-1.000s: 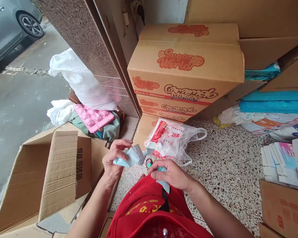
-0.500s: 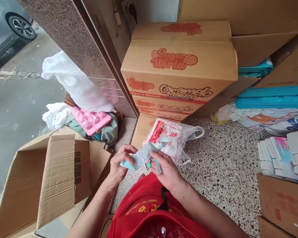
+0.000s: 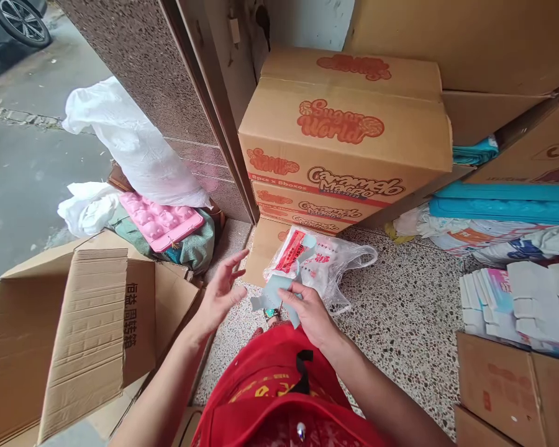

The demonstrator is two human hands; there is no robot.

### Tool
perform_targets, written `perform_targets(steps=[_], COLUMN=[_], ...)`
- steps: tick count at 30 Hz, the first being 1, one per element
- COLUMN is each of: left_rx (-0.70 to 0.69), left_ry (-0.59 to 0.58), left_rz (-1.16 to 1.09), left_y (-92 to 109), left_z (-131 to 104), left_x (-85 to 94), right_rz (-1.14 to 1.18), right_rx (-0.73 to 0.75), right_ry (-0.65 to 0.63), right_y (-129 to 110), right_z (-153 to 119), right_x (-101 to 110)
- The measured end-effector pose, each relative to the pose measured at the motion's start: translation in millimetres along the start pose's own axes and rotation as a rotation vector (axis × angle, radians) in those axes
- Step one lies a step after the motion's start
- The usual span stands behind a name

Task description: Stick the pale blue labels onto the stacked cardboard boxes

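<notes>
Pinched between the thumb and fingers of my right hand (image 3: 312, 313) is a light-blue paper piece (image 3: 271, 289), flat and creased, with cut flaps at its ends. It lies just above my lap, in front of a clear plastic bag (image 3: 342, 270) with red-and-white printed packaging inside. My left hand (image 3: 218, 297) is off the paper, a short way to its left, with the fingers apart and nothing in them. Any print on the paper is not readable now.
Stacked cardboard cartons (image 3: 345, 118) stand ahead. An open cardboard box (image 3: 93, 323) is at the left, with a pink moulded tray (image 3: 161, 220) and a white sack (image 3: 130, 143) behind it. Folded white boxes (image 3: 526, 304) lie at the right, above brown cardboard (image 3: 498, 379).
My left hand has let go of the light-blue paper piece, opened and moved away to the left. The paper has turned in my right hand, and its printed number no longer shows.
</notes>
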State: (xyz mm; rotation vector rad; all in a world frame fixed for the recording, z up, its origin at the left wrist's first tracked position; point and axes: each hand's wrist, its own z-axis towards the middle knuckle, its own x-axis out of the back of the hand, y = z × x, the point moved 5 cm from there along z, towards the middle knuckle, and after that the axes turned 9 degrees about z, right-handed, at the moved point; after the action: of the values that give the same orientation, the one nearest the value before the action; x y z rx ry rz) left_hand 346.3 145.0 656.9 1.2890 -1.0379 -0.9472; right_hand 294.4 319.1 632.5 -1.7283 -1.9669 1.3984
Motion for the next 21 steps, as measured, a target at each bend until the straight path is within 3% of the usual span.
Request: perform_targets(steps=[4,7,9,14,17,21], left_rx=[-0.136,-0.033,0.132,0.531,0.598,0.531], left_ry=[-0.606,-0.821,-0.790,-0.468,-0.423,-0.248], left_rz=[0.268,0.241,0.129,-0.360,-0.477,-0.349], left_y=[13,-1,-17,-47,-51,-59], left_z=[4,-2,-7,-23,-26,-14], left_x=[-36.0,-56.9,-65.5,-85.3,-102.4,-106.5], right_rz=[-0.305,-0.273,-0.127,0.125,0.181,0.209], right_rx=[-0.040,-0.086,-0.148,-0.141,-0.115,-0.129], right_ry=[-0.246,-0.270,-0.173,0.093,0.176,0.231], right_y=[1,0,4,8,3,-5], right_z=[-6,-13,-15,-14,-12,-12], right_x=[-10,-8,2,30,44,63])
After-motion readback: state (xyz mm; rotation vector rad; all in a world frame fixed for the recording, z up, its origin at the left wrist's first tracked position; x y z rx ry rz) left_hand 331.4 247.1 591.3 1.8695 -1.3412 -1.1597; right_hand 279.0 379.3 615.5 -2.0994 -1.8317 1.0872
